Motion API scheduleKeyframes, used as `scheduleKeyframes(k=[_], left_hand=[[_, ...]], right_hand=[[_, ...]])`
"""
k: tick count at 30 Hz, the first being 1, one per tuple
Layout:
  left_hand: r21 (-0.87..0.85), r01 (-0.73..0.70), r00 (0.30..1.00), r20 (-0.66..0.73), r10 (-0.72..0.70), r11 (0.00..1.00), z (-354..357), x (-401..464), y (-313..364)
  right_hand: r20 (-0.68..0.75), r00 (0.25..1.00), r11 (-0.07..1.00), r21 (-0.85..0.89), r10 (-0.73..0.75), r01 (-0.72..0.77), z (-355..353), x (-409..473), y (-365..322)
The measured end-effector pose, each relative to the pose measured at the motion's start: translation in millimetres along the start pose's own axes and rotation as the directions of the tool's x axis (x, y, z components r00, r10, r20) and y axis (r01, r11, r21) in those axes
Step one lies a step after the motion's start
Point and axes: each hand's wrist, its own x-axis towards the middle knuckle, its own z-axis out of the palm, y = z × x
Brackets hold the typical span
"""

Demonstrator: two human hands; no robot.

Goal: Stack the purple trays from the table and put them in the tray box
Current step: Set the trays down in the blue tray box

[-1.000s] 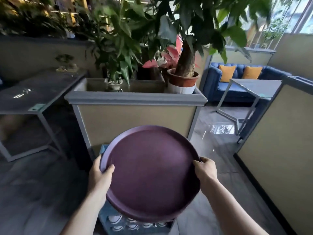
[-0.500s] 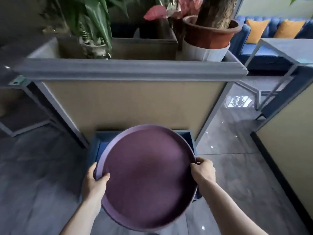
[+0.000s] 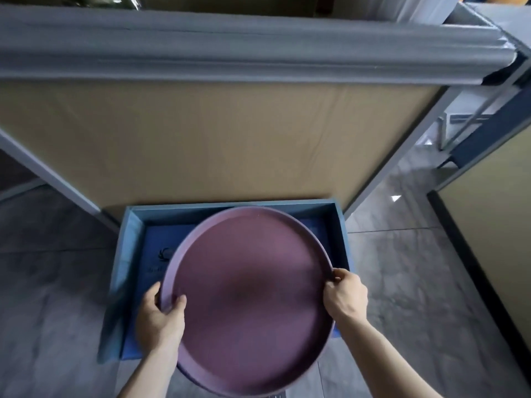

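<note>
A round purple tray (image 3: 247,300) fills the lower middle of the head view, held level over an open blue tray box (image 3: 126,254) that sits on the floor. My left hand (image 3: 159,317) grips the tray's left rim, thumb on top. My right hand (image 3: 346,295) grips the right rim. The tray covers most of the box's inside; I cannot tell whether more trays lie under the top one. Only the box's far wall, left wall and part of its blue bottom show.
A beige partition (image 3: 230,145) with a thick grey top ledge (image 3: 258,50) stands right behind the box. Grey tiled floor (image 3: 402,268) spreads on both sides. Another beige panel (image 3: 494,239) stands at the right edge.
The view has tipped down and closed in on the box. The tray has moved forward and lower over the open blue box, with both hands keeping their grip on its rim.
</note>
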Motion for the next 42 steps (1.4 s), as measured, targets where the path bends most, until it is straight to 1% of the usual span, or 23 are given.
scheduleKeyframes(k=[3,7,11,15,19,22,30,34,39,42], left_hand=[[0.080,-0.004,0.999,-0.043,0.007,0.997,3.5,0.5,-0.4],[0.160,-0.020,0.998,-0.057,0.029,0.987,6.0,3.6,-1.6],[0.281,-0.027,0.999,-0.013,0.032,0.959,5.9,5.7,-5.1],[0.362,-0.057,0.997,-0.024,0.071,0.930,6.9,4.5,-5.7],[0.353,-0.085,0.995,-0.027,0.101,0.932,3.6,4.3,-8.9],[0.346,-0.080,0.992,-0.060,0.107,0.935,0.8,6.6,-9.4],[0.437,-0.108,0.985,-0.072,0.155,0.893,-3.3,10.0,-11.7],[0.487,-0.114,0.982,-0.078,0.173,0.866,-5.2,11.7,-12.8],[0.550,-0.205,0.965,-0.025,0.261,0.810,-6.9,14.6,-15.3],[0.485,-0.139,0.990,0.035,0.140,0.863,-4.5,18.5,-13.3]], right_hand=[[-0.021,1.000,0.999,-0.042,-0.023,0.022,8.0,3.1,3.8],[-0.031,0.999,0.992,-0.122,-0.041,0.037,13.9,6.5,3.9],[-0.028,0.997,0.979,-0.194,-0.073,0.067,18.0,8.1,3.0],[-0.024,0.996,0.970,-0.226,-0.091,0.083,19.0,10.2,1.3],[0.004,0.995,0.969,-0.224,-0.103,0.101,17.4,7.5,-0.8],[0.003,0.994,0.973,-0.205,-0.106,0.104,21.3,3.7,-0.4],[-0.024,0.996,0.972,-0.221,-0.088,0.080,28.1,4.4,2.9],[-0.016,0.998,0.981,-0.185,-0.067,0.063,31.3,6.8,6.8],[0.017,0.998,0.981,-0.180,-0.062,0.064,32.1,6.8,16.3],[0.075,0.997,0.988,-0.151,-0.012,0.023,36.3,1.7,22.5]])
